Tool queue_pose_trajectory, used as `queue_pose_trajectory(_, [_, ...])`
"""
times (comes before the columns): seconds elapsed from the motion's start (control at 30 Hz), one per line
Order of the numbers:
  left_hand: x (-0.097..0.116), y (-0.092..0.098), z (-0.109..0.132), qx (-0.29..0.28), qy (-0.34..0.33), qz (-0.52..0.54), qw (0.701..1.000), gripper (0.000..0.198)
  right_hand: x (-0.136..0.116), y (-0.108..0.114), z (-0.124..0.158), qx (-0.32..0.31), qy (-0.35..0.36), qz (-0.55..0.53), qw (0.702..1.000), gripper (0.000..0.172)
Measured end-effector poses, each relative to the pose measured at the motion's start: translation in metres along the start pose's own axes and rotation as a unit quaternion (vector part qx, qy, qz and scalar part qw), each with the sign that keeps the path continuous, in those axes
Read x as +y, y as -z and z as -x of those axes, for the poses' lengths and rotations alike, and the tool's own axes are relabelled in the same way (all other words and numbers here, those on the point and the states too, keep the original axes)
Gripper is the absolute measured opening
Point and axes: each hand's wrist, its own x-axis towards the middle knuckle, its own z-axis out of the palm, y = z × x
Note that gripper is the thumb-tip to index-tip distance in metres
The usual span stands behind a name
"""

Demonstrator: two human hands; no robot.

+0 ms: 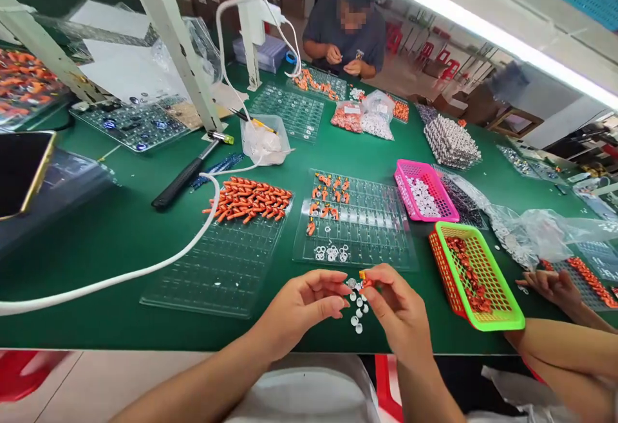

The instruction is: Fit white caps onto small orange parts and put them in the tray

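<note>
**Partway: one piece in hand, tray part-loaded**

Right hand (404,315): fingers pinched on a small yellow-tipped orange piece (367,282), held just over the near edge of the tabletop (333,152). Left hand (306,304): thumb and fingertips a narrow gap apart, right beside a small pale ring (351,282); can't tell if I have a grip on it. The orange piece is half covered by my fingers, so can't tell if it's complete. Loose white caps (358,313) lie between my hands.

Near right: green basket (497,326) with red-brown parts in it, another person's hand (550,286) beyond its right side.

Just past my fingers: clear compartment tray (383,243). Done, by my read: the cluster of orange pieces (329,212) in its far-left cells. Left to do: most of the rest; right side and nearer rows show no orange. White rings (332,253) bunched at the near-left look like stock. I'd call it well under half.

Left of that: second tray (217,268), orange rods (251,199) heaped over its far half. Plenty remaining.

Farther: pink basket (438,217) of white parts, black-handled tool (178,185), plastic tub (250,151), bagged orange parts (346,120) and bagged white parts (379,125). Farthest: a person (347,33) opposite, both hands up over small parts.
</note>
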Motion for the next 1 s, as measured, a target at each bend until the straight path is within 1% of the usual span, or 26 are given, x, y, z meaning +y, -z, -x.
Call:
queue_pose_trajectory(0.1, [-0.011,-0.013,-0.006,0.013,0.030,0.026,0.999,0.034,0.017,-0.002,0.029,0.038,0.006,-0.034,0.999,0.020])
queue_pose_trajectory(0.2, [-0.021,-0.024,-0.009,0.021,0.050,0.020,0.998,0.029,0.034,0.001,0.046,0.053,0.022,-0.051,0.997,0.027])
queue_pose_trajectory(0.33, [-0.030,-0.037,-0.014,0.023,0.056,-0.012,0.998,0.027,0.048,0.008,0.057,0.072,0.044,-0.061,0.995,0.032])
queue_pose_trajectory(0.47, [-0.033,-0.047,-0.018,0.040,0.042,-0.089,0.994,0.022,0.057,0.014,0.061,0.063,0.054,-0.086,0.993,0.034])
queue_pose_trajectory(0.53, [-0.032,-0.051,-0.018,0.052,0.016,-0.152,0.987,0.015,0.058,0.016,0.062,0.052,0.046,-0.101,0.992,0.033])
queue_pose_trajectory(0.57, [-0.032,-0.053,-0.017,0.057,-0.005,-0.190,0.980,0.011,0.059,0.017,0.061,0.043,0.041,-0.107,0.992,0.036])
queue_pose_trajectory(0.63, [-0.031,-0.056,-0.016,0.056,-0.059,-0.269,0.960,0.005,0.057,0.019,0.058,0.016,0.036,-0.109,0.993,0.048])
queue_pose_trajectory(0.67, [-0.030,-0.056,-0.015,0.049,-0.087,-0.307,0.946,0.006,0.056,0.020,0.057,0.000,0.038,-0.104,0.994,0.052])
queue_pose_trajectory(0.7, [-0.030,-0.057,-0.014,0.041,-0.116,-0.341,0.932,0.008,0.055,0.021,0.055,-0.012,0.040,-0.095,0.995,0.051])
queue_pose_trajectory(0.77, [-0.029,-0.057,-0.013,0.024,-0.177,-0.389,0.904,0.013,0.054,0.021,0.051,-0.023,0.045,-0.075,0.996,0.042])
queue_pose_trajectory(0.87, [-0.030,-0.055,-0.013,0.006,-0.266,-0.430,0.863,0.020,0.053,0.019,0.048,-0.012,0.042,-0.049,0.998,0.028])
queue_pose_trajectory(0.93, [-0.032,-0.053,-0.013,0.001,-0.302,-0.448,0.842,0.024,0.052,0.016,0.048,0.009,0.043,-0.034,0.998,0.023])
queue_pose_trajectory(1.0, [-0.035,-0.051,-0.013,0.004,-0.321,-0.456,0.830,0.026,0.052,0.012,0.048,0.035,0.048,-0.023,0.998,0.020])
